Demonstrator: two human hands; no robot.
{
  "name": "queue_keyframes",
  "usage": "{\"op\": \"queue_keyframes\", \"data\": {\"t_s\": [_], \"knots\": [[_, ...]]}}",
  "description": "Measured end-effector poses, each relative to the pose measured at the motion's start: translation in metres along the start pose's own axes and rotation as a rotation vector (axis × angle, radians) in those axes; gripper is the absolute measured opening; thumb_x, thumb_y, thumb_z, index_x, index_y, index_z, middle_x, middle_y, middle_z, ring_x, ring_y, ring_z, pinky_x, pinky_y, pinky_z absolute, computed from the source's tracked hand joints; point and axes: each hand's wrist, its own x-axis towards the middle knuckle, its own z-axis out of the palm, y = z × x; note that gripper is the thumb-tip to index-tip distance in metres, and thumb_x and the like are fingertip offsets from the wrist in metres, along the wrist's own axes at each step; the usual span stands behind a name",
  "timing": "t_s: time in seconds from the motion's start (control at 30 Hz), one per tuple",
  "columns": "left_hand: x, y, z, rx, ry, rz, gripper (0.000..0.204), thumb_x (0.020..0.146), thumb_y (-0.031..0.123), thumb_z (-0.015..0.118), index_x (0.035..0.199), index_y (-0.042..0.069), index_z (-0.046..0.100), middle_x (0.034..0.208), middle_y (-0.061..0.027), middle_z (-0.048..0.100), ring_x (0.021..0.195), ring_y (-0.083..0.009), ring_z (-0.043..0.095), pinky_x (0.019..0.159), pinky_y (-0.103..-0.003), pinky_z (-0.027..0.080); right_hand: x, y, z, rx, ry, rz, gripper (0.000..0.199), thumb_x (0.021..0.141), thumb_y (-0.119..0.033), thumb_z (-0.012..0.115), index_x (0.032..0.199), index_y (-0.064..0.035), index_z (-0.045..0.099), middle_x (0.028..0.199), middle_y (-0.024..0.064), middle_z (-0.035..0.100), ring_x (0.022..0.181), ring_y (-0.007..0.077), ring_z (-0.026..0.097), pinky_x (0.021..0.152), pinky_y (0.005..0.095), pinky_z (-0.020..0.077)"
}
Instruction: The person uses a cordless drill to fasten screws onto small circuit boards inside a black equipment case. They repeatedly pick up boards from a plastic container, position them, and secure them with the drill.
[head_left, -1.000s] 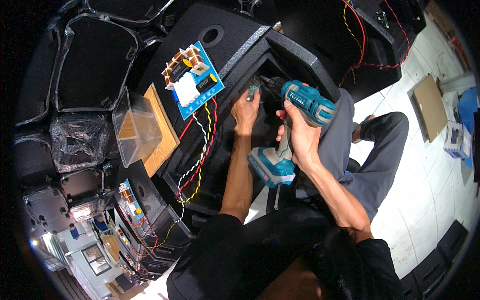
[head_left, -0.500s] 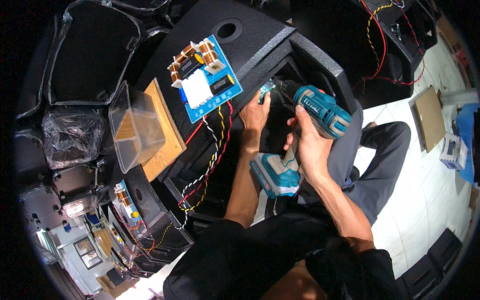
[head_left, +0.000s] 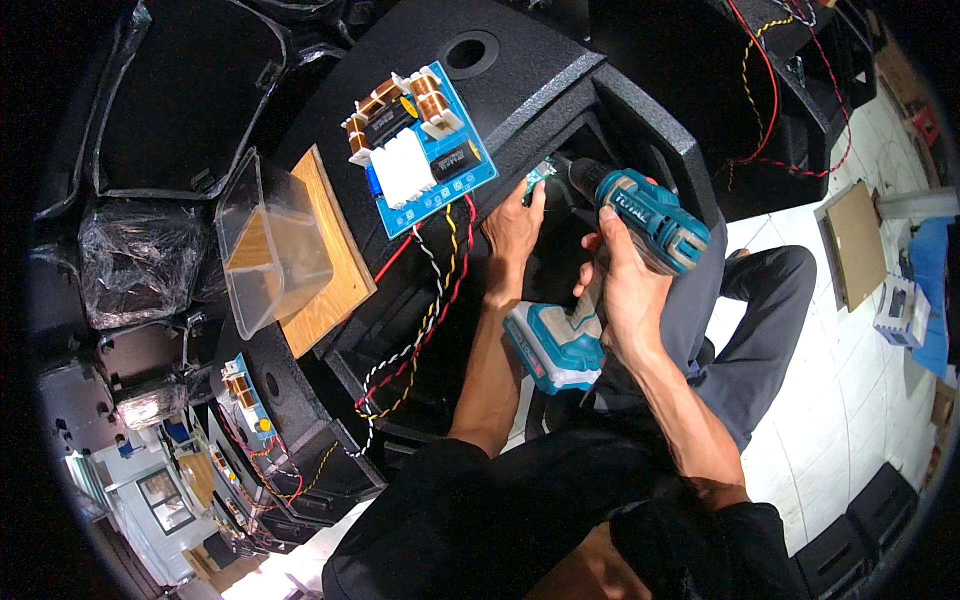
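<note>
Head view: right hand (head_left: 622, 290) grips teal plastic drill (head_left: 640, 215) against textured black cabinet (head_left: 540, 75).

Cordless drill (head_left: 640, 215): now tilted more steeply, nose deeper into the black speaker cabinet (head_left: 560, 75) opening. Left hand (head_left: 512, 228): fingertips shifted closer against the small green part (head_left: 537, 178).

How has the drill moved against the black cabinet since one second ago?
Cannot tell: the drill points into the black cabinet opening as before; its shift across the picture matches the cabinet's, so the camera moved.

Dim, sharp centre; fisheye rim bends, perhaps slightly blurred.
</note>
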Motion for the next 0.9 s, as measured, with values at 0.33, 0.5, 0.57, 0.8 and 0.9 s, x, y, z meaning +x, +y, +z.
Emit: {"op": "queue_keyframes", "data": {"t_s": [0.33,0.5,0.57,0.8,0.9], "knots": [[-0.001,0.0,0.001,-0.012,0.006,0.022,0.041,0.087,0.038,0.064,0.125,0.024,0.061,0.09,-0.022,0.066,0.085,-0.0405,0.063,0.073,-0.049,0.05,0.005,0.005,0.002,-0.005,0.031,-0.027,0.027,0.092,-0.013,0.063,0.116,-0.0045,0.054,0.07,0.0065,0.058,0.041,0.0115,0.052,0.034,0.0255,0.0442],[-0.001,0.003,-0.004,-0.005,-0.064,-0.026,0.041,0.087,0.038,0.064,0.124,0.022,0.062,0.09,-0.0215,0.067,0.085,-0.0399,0.064,0.073,-0.048,0.05,0.005,0.004,0.005,-0.018,0.037,-0.017,0.025,0.092,-0.013,0.063,0.113,-0.0039,0.055,0.071,0.0069,0.059,0.041,0.0113,0.052,0.034,0.0255,0.0438],[-0.002,-0.002,-0.003,-0.036,-0.171,-0.104,0.04,0.087,0.038,0.064,0.122,0.02,0.063,0.087,-0.0208,0.068,0.083,-0.0394,0.064,0.073,-0.048,0.05,0.004,0.005,0.004,-0.024,0.027,-0.063,0.026,0.092,-0.018,0.064,0.11,-0.0027,0.055,0.075,0.0083,0.061,0.043,0.0121,0.054,0.036,0.0258,0.0466],[0.0,-0.001,0.003,0.011,0.082,0.051,0.03,0.087,0.038,0.065,0.104,0.015,0.072,0.083,-0.0212,0.068,0.077,-0.04,0.066,0.072,-0.046,0.051,0.003,0.012,0.002,-0.057,0.01,-0.023,0.027,0.092,-0.022,0.066,0.107,-0.0022,0.056,0.078,0.0095,0.062,0.045,0.0124,0.056,0.038,0.0251,0.0484],[-0.002,0.0,0.001,-0.052,-0.021,-0.04,0.03,0.087,0.038,0.065,0.106,0.015,0.071,0.082,-0.0212,0.068,0.077,-0.0398,0.065,0.072,-0.046,0.051,0.003,0.01,0.003,-0.08,0.027,-0.006,0.026,0.092,-0.023,0.066,0.105,-0.0022,0.057,0.077,0.0087,0.062,0.046,0.0121,0.056,0.039,0.0246,0.0483]]}}
